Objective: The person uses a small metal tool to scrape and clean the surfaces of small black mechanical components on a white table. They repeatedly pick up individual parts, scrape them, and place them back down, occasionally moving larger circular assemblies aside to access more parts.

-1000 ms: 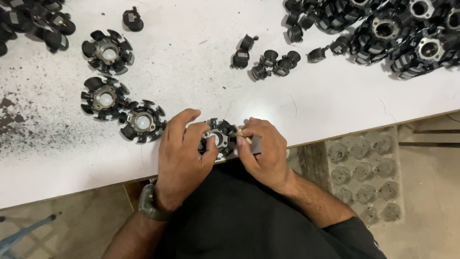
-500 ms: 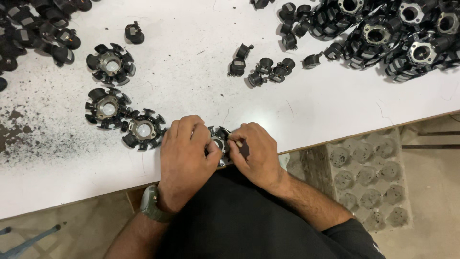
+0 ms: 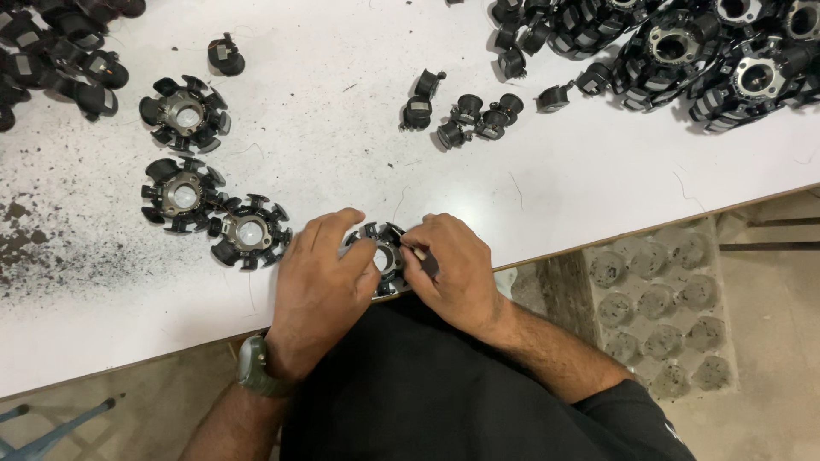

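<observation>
**Two hands close on one ring at the near table edge**

Two hands work a single round, toothed metal ring [image 3: 382, 256] fitted with black caps, which lies flat on the white table [image 3: 342, 154] right at its near edge. The left hand [image 3: 320, 286] covers the ring's left side, its fingers curled over the rim and holding it down. The right hand [image 3: 453, 273] sits on the ring's right side, thumb and forefinger pinched on a small dark cap [image 3: 424, 260] just beside the rim. The ring lies between the two hands, touching both, so neither is nearer; being round, it has no long axis to speak of.

Three similar rings [image 3: 248, 232] sit to the left, near one another. Loose black caps [image 3: 465, 115] lie farther off, in the middle of the table, and a dense heap of rings [image 3: 683, 43] fills the far right corner. Dark dust speckles the table's left side. A grey moulded tray [image 3: 658, 307] lies on the floor to the right, below the table edge.
</observation>
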The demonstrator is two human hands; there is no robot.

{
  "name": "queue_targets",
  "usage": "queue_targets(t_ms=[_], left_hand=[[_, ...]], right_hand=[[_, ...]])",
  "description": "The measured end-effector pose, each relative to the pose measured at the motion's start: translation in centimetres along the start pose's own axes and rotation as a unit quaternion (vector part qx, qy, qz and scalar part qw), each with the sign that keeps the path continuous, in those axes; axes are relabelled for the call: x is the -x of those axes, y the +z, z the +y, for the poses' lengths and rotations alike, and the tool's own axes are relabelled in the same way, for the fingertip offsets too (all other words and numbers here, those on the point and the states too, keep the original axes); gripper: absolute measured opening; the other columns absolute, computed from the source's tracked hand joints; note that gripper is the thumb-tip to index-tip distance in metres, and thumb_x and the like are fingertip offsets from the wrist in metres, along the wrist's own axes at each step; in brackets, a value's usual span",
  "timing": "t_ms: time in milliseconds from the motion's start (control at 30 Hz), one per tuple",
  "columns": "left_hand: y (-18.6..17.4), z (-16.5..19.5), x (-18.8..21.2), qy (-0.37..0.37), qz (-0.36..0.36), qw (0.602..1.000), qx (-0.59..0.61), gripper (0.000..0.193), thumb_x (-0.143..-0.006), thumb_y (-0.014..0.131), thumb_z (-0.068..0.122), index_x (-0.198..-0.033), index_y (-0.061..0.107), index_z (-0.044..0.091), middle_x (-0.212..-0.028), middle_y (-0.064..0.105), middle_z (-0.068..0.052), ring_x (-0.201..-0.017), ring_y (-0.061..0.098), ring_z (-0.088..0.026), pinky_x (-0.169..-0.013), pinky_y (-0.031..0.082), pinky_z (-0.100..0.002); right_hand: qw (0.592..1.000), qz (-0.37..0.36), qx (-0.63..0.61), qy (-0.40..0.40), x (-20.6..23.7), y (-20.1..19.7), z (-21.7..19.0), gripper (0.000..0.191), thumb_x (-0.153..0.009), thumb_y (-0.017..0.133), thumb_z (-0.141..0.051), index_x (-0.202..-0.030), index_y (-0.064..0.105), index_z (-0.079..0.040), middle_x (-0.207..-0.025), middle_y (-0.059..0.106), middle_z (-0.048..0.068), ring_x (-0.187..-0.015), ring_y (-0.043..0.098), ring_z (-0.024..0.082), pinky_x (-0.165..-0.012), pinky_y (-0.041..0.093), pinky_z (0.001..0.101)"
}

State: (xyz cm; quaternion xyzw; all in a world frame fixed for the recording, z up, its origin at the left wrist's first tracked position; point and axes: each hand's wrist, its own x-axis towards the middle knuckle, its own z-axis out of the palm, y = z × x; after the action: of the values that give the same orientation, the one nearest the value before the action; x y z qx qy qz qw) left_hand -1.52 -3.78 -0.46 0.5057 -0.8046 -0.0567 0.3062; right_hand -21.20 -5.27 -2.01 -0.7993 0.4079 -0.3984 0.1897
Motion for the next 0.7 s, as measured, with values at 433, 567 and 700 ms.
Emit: queue_targets(t_ms=[433, 567, 700], left_hand=[[0.8, 0.1, 0.7, -0.095, 0.01, 0.991, 0.096, 0.014, -0.091, 0.07, 0.006, -0.104, 0.072, 0.0, -0.114, 0.071, -0.011, -0.095, 0.073, -0.028, -0.079, 0.06, -0.038], [1.0, 0.2, 0.9, -0.095, 0.02, 0.991, 0.096, 0.014, -0.09, 0.071, 0.006, -0.103, 0.072, 0.0, -0.112, 0.071, -0.011, -0.094, 0.072, -0.028, -0.08, 0.06, -0.037], [1.1, 0.2, 0.9, -0.091, 0.029, 0.991, 0.099, 0.014, -0.089, 0.072, 0.005, -0.102, 0.072, -0.001, -0.112, 0.071, -0.011, -0.095, 0.072, -0.028, -0.079, 0.06, -0.037]], right_hand=[[0.999, 0.008, -0.004, -0.043, 1.0, 0.1, 0.1, 0.026, -0.084, 0.079, -0.002, -0.106, 0.066, -0.006, -0.102, 0.068, 0.011, -0.103, 0.069, 0.029, -0.11, 0.052, 0.0528], [0.998, 0.002, 0.014, -0.054, 1.0, 0.4, 0.4, 0.027, -0.084, 0.08, -0.003, -0.106, 0.066, -0.006, -0.101, 0.068, 0.01, -0.104, 0.068, 0.029, -0.111, 0.051, 0.0527], [0.998, 0.017, -0.011, -0.055, 1.2, 0.5, 0.6, 0.026, -0.085, 0.08, -0.002, -0.106, 0.066, -0.007, -0.099, 0.068, 0.009, -0.102, 0.069, 0.026, -0.112, 0.051, 0.0524]])
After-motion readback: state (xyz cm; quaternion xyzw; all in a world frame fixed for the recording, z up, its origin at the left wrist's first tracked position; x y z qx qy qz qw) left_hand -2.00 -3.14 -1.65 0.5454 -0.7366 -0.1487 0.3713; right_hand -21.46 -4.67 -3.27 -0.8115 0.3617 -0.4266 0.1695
